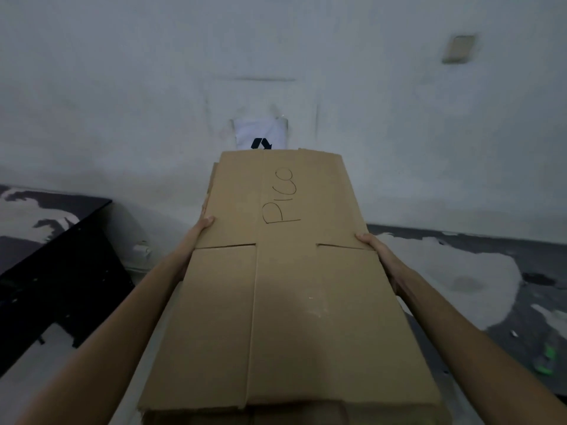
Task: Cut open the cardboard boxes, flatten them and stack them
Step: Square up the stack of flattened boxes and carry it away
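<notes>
A flattened brown cardboard box (285,302) fills the middle of the head view, held out in front of me with "PICO" handwritten on its far panel. More cardboard layers show under its near edge and at its far left corner. My left hand (205,223) grips the left edge, thumb on top. On the right edge, my right hand (372,242) grips with the thumb over the top face. The other fingers of both hands are hidden beneath the cardboard.
A white wall (122,87) stands right ahead, with a white paper sheet (260,133) bearing a black mark taped just above the cardboard's far edge. A black piece of furniture (61,271) sits at the left. Dark floor (460,277) with white patches lies at the right.
</notes>
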`<action>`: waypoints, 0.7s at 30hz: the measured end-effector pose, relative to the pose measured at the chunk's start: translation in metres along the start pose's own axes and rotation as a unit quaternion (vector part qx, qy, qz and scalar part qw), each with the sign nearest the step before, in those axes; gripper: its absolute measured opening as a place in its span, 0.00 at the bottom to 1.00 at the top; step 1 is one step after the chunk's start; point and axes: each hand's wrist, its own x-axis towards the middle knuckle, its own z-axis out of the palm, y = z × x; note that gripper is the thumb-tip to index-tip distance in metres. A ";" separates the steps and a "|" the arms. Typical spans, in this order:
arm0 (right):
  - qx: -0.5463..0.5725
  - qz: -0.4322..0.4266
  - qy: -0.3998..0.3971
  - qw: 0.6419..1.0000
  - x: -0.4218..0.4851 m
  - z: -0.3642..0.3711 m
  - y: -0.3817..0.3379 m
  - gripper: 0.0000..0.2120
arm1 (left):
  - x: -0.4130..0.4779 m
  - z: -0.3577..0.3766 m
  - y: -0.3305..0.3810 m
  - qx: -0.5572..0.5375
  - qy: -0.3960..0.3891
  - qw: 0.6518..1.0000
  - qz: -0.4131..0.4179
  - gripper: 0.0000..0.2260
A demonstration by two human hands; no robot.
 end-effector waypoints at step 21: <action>-0.023 -0.015 0.020 0.999 0.036 0.074 -0.014 0.27 | 0.064 -0.077 0.020 -0.030 -0.025 0.999 -0.016 0.11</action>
